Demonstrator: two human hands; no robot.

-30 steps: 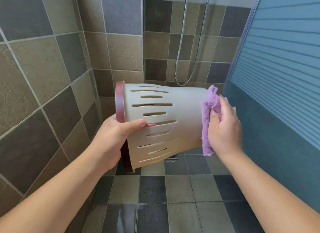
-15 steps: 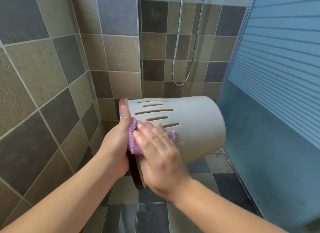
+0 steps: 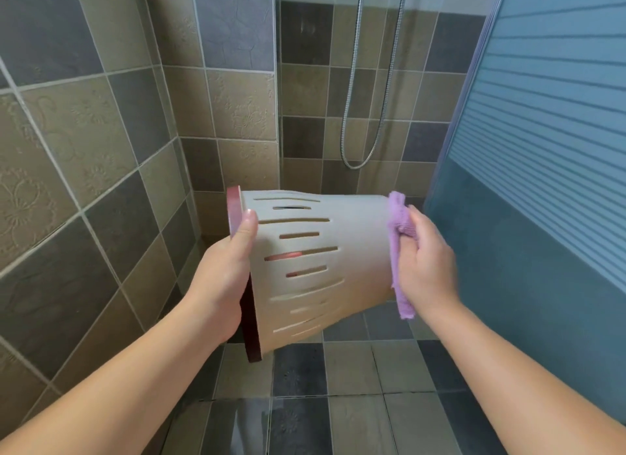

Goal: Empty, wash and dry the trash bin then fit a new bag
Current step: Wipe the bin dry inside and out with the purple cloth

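A cream plastic trash bin (image 3: 355, 251) with slotted walls and a dark red rim hangs on its side in mid-air, its mouth pointing left. My left hand (image 3: 223, 281) grips the rim, thumb on the outer wall and fingers inside, showing pink through the slots. My right hand (image 3: 423, 265) holds a purple cloth (image 3: 397, 217) pressed against the bin's base at the right end. The inside of the bin is hidden.
Tiled walls stand close on the left and behind. A metal shower hose (image 3: 352, 115) hangs on the back wall. A blue frosted glass panel (image 3: 542, 183) closes off the right side. Wet grey and beige floor tiles (image 3: 355, 403) lie below.
My right hand slid the cloth from the bin's side wall near the rim to its base at the right end. The bin's base has swung back to the right.
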